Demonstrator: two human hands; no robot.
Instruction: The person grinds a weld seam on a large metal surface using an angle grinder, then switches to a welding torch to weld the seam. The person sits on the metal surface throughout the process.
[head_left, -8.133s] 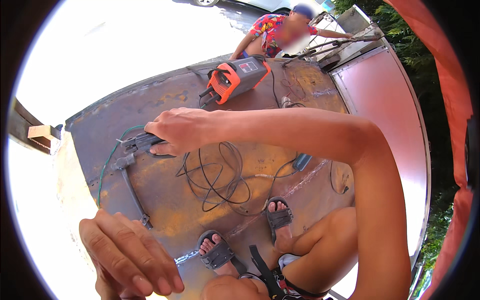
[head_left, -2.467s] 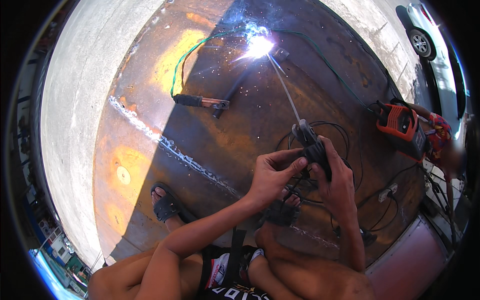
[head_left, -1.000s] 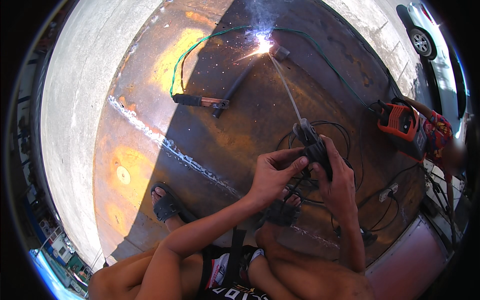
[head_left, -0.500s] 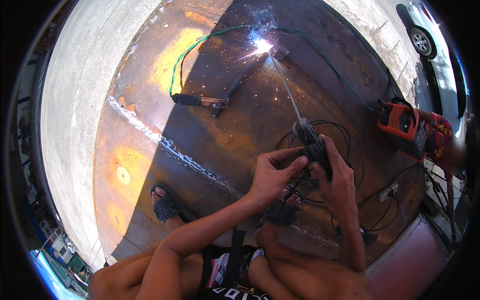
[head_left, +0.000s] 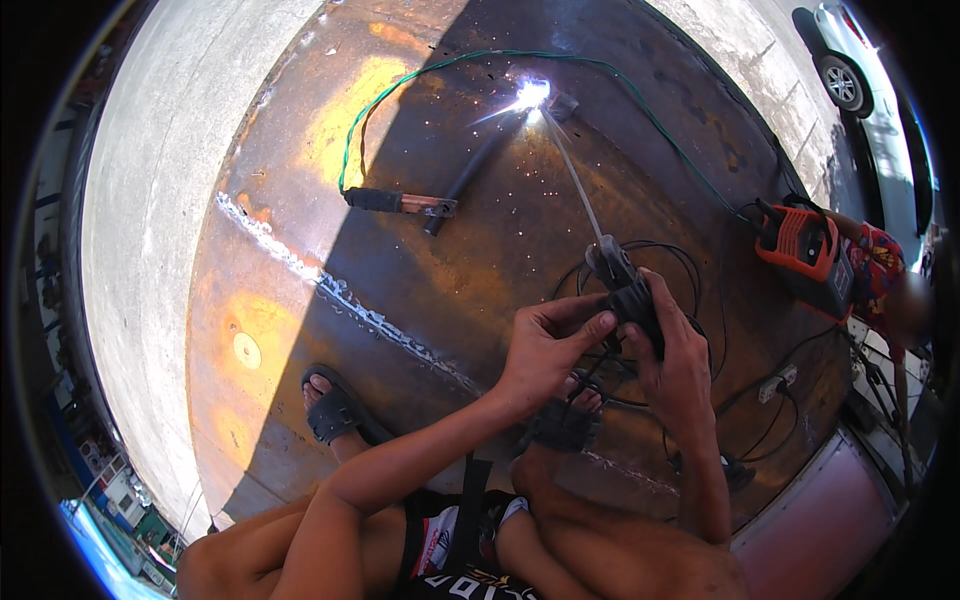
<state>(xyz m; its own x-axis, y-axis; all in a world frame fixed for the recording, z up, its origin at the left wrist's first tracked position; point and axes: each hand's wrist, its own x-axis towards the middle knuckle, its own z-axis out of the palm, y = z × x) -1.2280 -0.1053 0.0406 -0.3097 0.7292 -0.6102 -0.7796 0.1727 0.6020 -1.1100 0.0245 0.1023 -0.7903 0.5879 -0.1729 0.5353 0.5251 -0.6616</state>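
Observation:
Both my hands grip a black electrode holder [head_left: 630, 297]. My left hand [head_left: 553, 350] pinches it from the left, and my right hand [head_left: 673, 365] wraps its right side. From its jaws a thin grey welding rod [head_left: 573, 180] slants up and away to a bright arc [head_left: 532, 95]. The arc burns where a dark metal bar [head_left: 480, 160] meets a small metal block [head_left: 563, 107]. A copper-coloured ground clamp [head_left: 412, 204] with a black handle touches the bar's near end. Glare hides the rod's tip.
All this lies on a rusty steel plate [head_left: 400, 290] with a rough weld seam [head_left: 370, 315]. A green cable [head_left: 640, 98] runs from the clamp to an orange-black welding machine [head_left: 805, 255], beside a person's patterned sleeve [head_left: 882, 262]. Black cables [head_left: 690, 262] coil under my hands. A car [head_left: 870, 90] stands far right.
The smoke above the arc has thinned, and the sparks are fewer and fainter. The glow has shifted very slightly to the right. My hands keep the same place and grip.

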